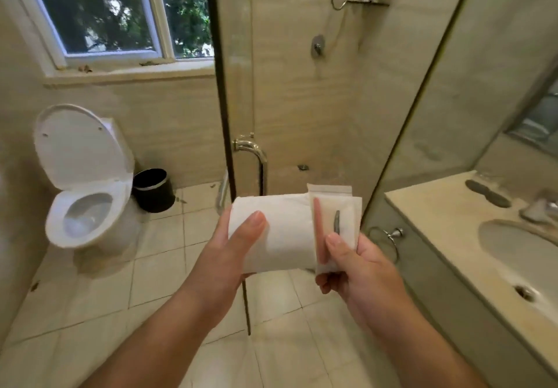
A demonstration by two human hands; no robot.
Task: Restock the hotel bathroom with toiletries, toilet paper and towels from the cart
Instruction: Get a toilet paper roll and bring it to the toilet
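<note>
The left hand grips a white toilet paper roll, held out in front of the body at about the middle of the view. The thumb lies across the near face of the roll, and the fingers wrap under and behind it, out of sight.

The right hand pinches a few thin, see-through packets between thumb and curled fingers. They stand upright and touch the right end of the roll. One packet holds a pinkish stick and another a dark curved piece (what they are is too blurred to tell).

Both are held in the air above the tiled floor, not yet set down anywhere.

To the left stands a toilet with its lid and seat raised, and a black bin sits just beside it against the wall. A window is above them.

Straight ahead is a glass shower door with a metal handle.

On the right a stone counter carries a sink and a tap. A towel ring hangs on the counter's near end.
</note>
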